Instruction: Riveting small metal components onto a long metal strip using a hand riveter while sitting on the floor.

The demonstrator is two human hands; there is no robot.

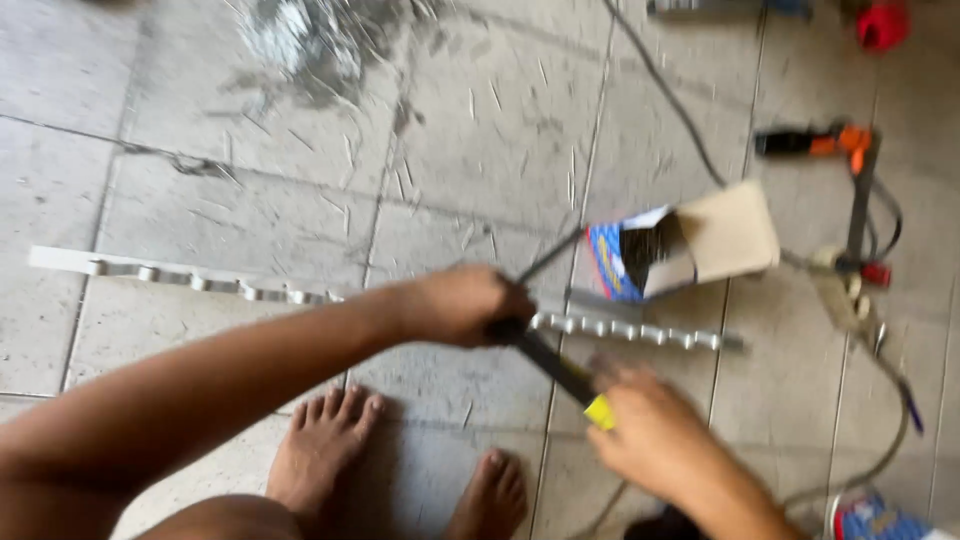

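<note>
- Tiled floor (200, 180): grey tiles, scuffed, strewn with pale slivers; it carries everything in view
- Ribbed metal strip (200, 280): long and pale, lying flat across the floor from the left edge to right of centre; the left hand covers its middle, apparently pinning it so it cannot slide
- Left hand (462, 303): closed, knuckles up, pressing on the strip and clasping the dark forward end of the tool
- Right hand (655, 425): blurred; fingers curled around the yellow-tipped handle end, near the lower edge of the floor
- Hand tool (555, 368): dark, slim, running diagonally between both hands and crossing the strip; a thin rod continues up past the left hand. Probably a hacksaw, though blur forbids certainty
- Bare feet (325, 455): planted just below the strip, toes toward it
- Cardboard box (715, 240): small, opened, lying on its side just above the strip's right end
- Black cable (665, 95): trailing from the top edge to the box
- Orange-handled tool (830, 142): well apart, near the right edge
</note>
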